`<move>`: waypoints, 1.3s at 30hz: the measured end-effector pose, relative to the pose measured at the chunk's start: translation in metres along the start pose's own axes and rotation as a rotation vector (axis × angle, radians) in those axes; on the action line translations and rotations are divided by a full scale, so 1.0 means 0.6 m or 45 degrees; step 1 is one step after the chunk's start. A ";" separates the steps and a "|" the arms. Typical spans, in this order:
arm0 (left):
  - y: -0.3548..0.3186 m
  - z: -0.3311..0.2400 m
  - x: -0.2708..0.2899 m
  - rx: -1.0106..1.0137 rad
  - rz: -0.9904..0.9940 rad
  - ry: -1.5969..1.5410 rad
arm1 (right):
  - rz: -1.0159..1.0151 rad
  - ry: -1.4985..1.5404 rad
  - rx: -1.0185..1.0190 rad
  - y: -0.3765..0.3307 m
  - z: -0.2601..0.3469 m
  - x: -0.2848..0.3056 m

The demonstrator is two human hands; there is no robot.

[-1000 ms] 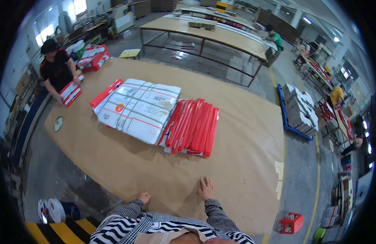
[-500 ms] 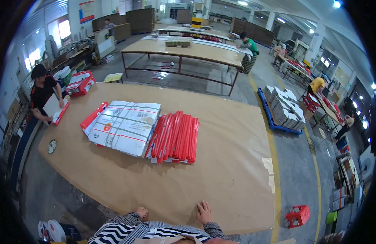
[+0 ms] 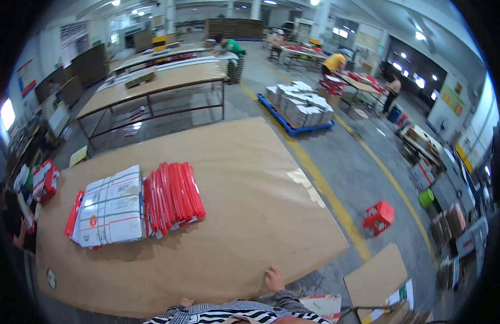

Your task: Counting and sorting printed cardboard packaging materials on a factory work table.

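Observation:
My right hand (image 3: 274,279) rests on the near edge of the brown-covered table (image 3: 250,216), its fingers spread and nothing in them. At the table's near edge, my left hand (image 3: 187,302) shows only as a small part above my patterned sleeve; its fingers are hidden. Farther off on the left half of the table lies a strapped stack of white printed cardboard sheets (image 3: 112,208). Against its right side leans a row of flat red-edged cardboard pieces (image 3: 173,195). Both hands are apart from these stacks.
A red stool (image 3: 378,217) stands on the floor to the right. Beyond the table sits a blue pallet (image 3: 296,127) loaded with white stacks. Cardboard sheets (image 3: 377,275) lie near my right side. A co-worker (image 3: 17,221) stands at the far left, others work farther back.
My view has swung to the right, so the stacks and the co-worker sit farther left in it. Less of my left hand shows. My right hand stays on the table edge.

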State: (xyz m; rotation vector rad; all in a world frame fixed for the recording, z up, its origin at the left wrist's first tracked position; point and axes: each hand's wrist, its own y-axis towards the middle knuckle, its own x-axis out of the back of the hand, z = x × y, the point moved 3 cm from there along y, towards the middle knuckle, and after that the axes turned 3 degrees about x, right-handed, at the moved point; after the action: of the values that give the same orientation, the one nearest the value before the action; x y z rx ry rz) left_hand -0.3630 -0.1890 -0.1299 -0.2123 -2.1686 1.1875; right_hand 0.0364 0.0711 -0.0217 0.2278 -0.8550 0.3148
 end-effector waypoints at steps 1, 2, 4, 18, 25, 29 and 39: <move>-0.007 -0.015 0.020 0.033 -0.051 -0.138 | -0.097 0.039 -0.104 -0.034 -0.022 0.018; 0.001 -0.035 0.041 -0.093 -0.009 -0.038 | -0.211 -0.111 -0.134 -0.067 -0.027 0.039; 0.013 -0.047 0.062 -0.020 0.154 -0.355 | -0.432 -0.345 -0.348 -0.162 -0.044 0.057; 0.072 0.002 0.064 -0.165 -0.343 -0.201 | 0.557 0.301 -0.790 -0.863 -0.090 -0.350; 0.114 -0.023 0.071 -0.082 -0.220 0.037 | 0.334 0.144 -0.871 -0.671 0.120 -0.164; 0.074 -0.075 0.068 -0.003 0.022 -0.314 | 0.346 -0.226 -0.790 -0.562 0.068 -0.110; -0.051 -0.044 0.069 0.235 -0.189 -1.105 | -0.023 0.551 -0.199 0.126 0.139 -0.055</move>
State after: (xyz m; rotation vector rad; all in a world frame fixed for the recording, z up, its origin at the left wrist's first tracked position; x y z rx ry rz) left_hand -0.3740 -0.1705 -0.0760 0.6517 -2.6836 1.5611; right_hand -0.0697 0.1085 0.0113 0.0182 -0.4460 0.2655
